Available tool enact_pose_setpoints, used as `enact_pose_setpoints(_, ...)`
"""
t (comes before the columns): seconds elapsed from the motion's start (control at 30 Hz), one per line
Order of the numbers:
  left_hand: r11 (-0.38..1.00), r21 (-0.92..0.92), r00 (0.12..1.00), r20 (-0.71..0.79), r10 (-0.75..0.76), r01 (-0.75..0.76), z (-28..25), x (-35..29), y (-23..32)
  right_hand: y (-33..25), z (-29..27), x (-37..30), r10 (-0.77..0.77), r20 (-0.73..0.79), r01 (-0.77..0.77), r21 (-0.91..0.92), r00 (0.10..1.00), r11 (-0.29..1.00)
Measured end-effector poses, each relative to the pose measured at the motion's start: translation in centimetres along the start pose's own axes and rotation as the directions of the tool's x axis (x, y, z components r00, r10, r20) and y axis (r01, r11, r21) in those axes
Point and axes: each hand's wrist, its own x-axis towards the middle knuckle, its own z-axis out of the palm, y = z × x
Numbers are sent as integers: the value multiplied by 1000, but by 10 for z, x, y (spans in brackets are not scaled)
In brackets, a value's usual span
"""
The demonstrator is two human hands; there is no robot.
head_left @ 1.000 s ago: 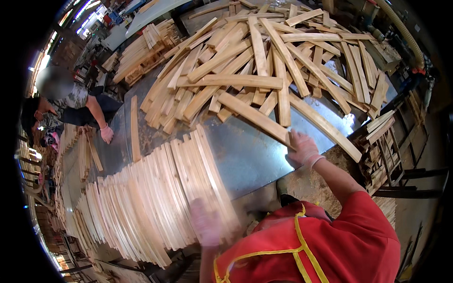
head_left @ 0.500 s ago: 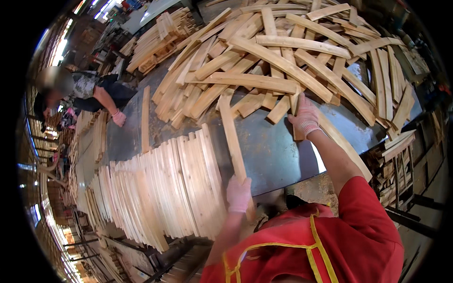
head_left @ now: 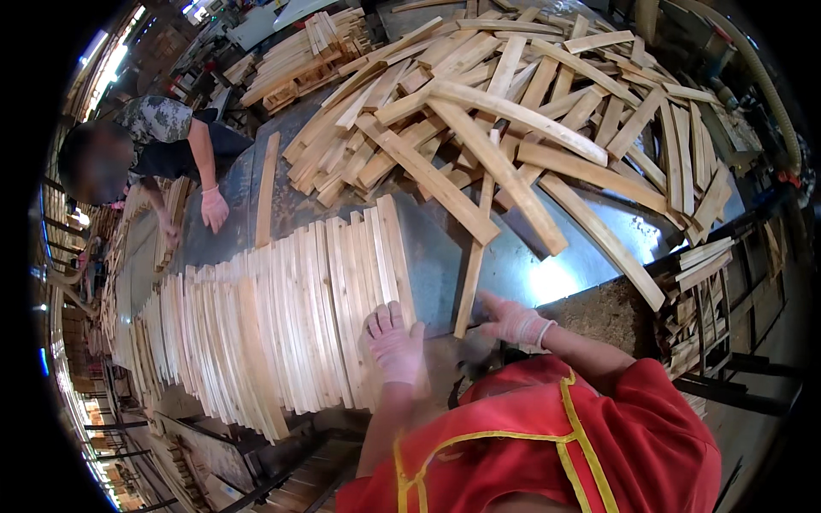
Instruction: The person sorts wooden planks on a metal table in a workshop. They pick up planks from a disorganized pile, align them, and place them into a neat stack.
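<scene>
My left hand (head_left: pixel 396 349), in a pale pink glove, lies with its fingers apart on the near right end of a row of light wooden slats (head_left: pixel 295 312) standing packed side by side. To its right my right hand (head_left: pixel 515 324), gloved alike, has its fingers stretched out and seems to hold nothing. Just left of those fingertips is the near end of a narrow slat (head_left: pixel 470 286), which slants out of the heap; I cannot tell whether they touch it. Beyond both hands spreads a loose heap of slats (head_left: pixel 496 154), many slightly curved.
All this lies on a grey metal table (head_left: pixel 428 282). One lone slat (head_left: pixel 267 188) rests left of the heap. Across the table at left, a co-worker's gloved hand (head_left: pixel 214 209) hangs over the surface. A stack of boards (head_left: pixel 308 56) stands behind, a rack of offcuts (head_left: pixel 705 282) at right.
My left hand let go of a slat and now rests on the row, whose right end has grown. My right hand drew back from the heap toward me. Several heap slats shifted; the co-worker leaned in.
</scene>
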Motion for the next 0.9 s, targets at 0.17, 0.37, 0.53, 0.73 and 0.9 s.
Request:
enact_pose_setpoints(0.17,989,-148,1000,1,13,-12,-12,-1,-4,20,-10,7,-109,-392,231,278,913,932)
enact_pose_setpoints(0.37,863,-493,994,-50,96,-108,-28,39,61,22,-113,61,-121,-688,-258,-421,715,870)
enact_pose_setpoints(0.53,-4,-960,955,278,-106,279,10,117,101,2,-144,63,-127,-532,-27,-272,837,962)
enact_pose_setpoints(0.73,-416,-817,908,414,60,400,1,173,138,57,-264,62,-435,-502,-97,-730,748,677)
enact_pose_setpoints(0.9,-264,-927,940,311,-141,267,-31,148,139,78,-345,108,-291,-537,-218,-693,792,688)
